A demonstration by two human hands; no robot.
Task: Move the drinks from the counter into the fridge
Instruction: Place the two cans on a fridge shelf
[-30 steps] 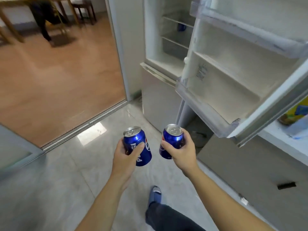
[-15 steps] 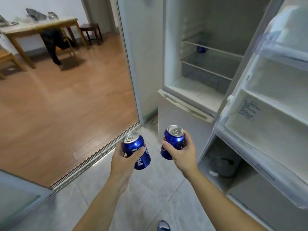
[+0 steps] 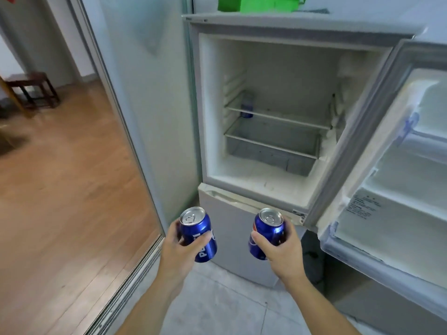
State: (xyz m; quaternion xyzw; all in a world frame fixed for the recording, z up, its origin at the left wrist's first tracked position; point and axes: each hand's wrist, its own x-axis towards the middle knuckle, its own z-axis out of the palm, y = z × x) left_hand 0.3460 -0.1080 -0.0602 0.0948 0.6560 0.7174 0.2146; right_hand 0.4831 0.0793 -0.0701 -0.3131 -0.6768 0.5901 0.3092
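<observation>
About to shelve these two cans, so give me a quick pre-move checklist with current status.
1. Fridge door open: ok.
2. Left hand grips left can: ok.
3. Right hand grips right can: ok.
4. Free room on upper shelf beside the can already there: ok.
5. Path from the cans to the compartment unobstructed: ok.
6. Cans sealed: tabs look intact, ok.
</observation>
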